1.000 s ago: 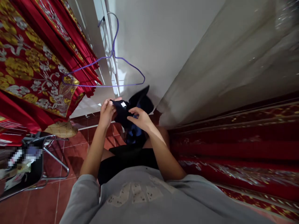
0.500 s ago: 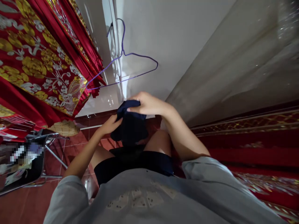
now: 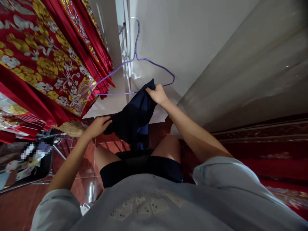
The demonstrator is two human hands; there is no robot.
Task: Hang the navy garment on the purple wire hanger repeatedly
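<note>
A dark navy garment [image 3: 132,112] is stretched between my hands in front of my knees. Its exact kind does not show. My right hand [image 3: 158,94] pinches its upper right corner, raised close to the lower bar of a purple wire hanger [image 3: 154,63]. My left hand [image 3: 98,126] is closed on the garment's lower left edge. The cloth hangs down in folds between them and covers a short stretch of the hanger's bar. The hanger hangs by its hook from a white metal frame by the wall, with nothing draped over it.
Red cloth with gold and silver embroidery [image 3: 53,61] hangs at the left. Below it stands a black chair [image 3: 45,163] with items on its seat. A pale wall [image 3: 192,29] rises ahead, a grey sheet-like surface [image 3: 252,73] slants at right, and red tiles [image 3: 79,163] form the floor.
My hands have moved apart, spreading the bunched garment. The right hand went up towards the hanger, the left hand out to the left. The view has shifted slightly.
</note>
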